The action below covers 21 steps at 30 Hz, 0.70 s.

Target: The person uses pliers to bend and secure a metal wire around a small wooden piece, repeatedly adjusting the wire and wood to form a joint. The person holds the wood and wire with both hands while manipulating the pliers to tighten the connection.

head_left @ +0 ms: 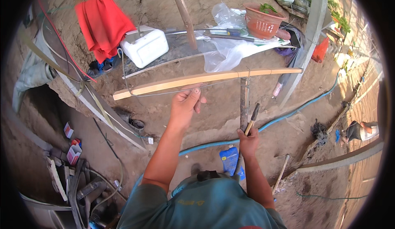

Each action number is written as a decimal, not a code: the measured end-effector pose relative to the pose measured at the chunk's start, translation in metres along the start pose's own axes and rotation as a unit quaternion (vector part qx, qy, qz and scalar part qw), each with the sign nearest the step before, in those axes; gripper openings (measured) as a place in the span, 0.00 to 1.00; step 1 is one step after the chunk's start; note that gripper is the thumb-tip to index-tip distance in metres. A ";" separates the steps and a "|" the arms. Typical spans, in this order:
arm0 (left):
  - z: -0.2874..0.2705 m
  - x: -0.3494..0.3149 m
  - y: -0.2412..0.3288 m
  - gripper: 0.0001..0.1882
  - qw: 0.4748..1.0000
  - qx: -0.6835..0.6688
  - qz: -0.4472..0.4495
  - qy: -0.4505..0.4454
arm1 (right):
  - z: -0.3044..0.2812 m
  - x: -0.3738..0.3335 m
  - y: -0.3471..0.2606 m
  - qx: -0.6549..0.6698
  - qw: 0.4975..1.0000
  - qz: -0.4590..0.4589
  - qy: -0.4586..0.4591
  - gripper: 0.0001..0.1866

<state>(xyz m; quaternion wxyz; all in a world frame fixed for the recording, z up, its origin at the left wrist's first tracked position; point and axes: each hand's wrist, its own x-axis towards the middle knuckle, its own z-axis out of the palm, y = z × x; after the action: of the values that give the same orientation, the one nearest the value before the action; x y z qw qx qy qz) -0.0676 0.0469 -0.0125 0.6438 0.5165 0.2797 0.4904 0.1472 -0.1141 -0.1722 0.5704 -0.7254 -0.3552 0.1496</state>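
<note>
A long pale wooden strip (177, 82) lies crosswise in front of me, slightly bowed. Thin wire (222, 81) is looped around it near its left end and runs along its near side. My left hand (187, 101) is closed just below the strip, thumb and forefinger pinched at the wire. A dark upright stick (243, 97) meets the strip right of centre, with wire wound about its top. My right hand (248, 142) is closed beside this stick around a hand tool (252, 119) with a dark head and tan handle; its exact kind is unclear.
Behind the strip, a ledge holds a white plastic jug (146, 48), red cloth (103, 23), plastic sheeting (226, 56) and a brown plant pot (263, 21). A wooden pole (183, 15) stands there. Below, a blue hose (284, 118) crosses the dirt; concrete posts (304, 44) flank the space.
</note>
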 end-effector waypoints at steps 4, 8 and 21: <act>-0.011 0.005 -0.005 0.14 0.999 -0.033 -0.015 0.031 | 0.010 -0.002 0.005 -0.030 0.999 -0.026 -0.003 0.17; -0.029 0.014 -0.012 0.12 0.996 -0.043 -0.040 0.065 | 0.023 0.003 0.002 -0.039 0.998 -0.043 -0.005 0.18; -0.082 0.073 0.011 0.08 0.992 -0.091 -0.089 0.010 | 0.101 0.035 -0.016 -0.043 0.997 -0.061 -0.005 0.20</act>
<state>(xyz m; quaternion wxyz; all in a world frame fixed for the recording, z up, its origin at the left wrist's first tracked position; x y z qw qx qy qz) -0.1161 0.1463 -0.0172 0.7262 0.4242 0.2849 0.4599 0.1028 -0.0155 -0.1812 0.5451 -0.7253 -0.4078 0.1027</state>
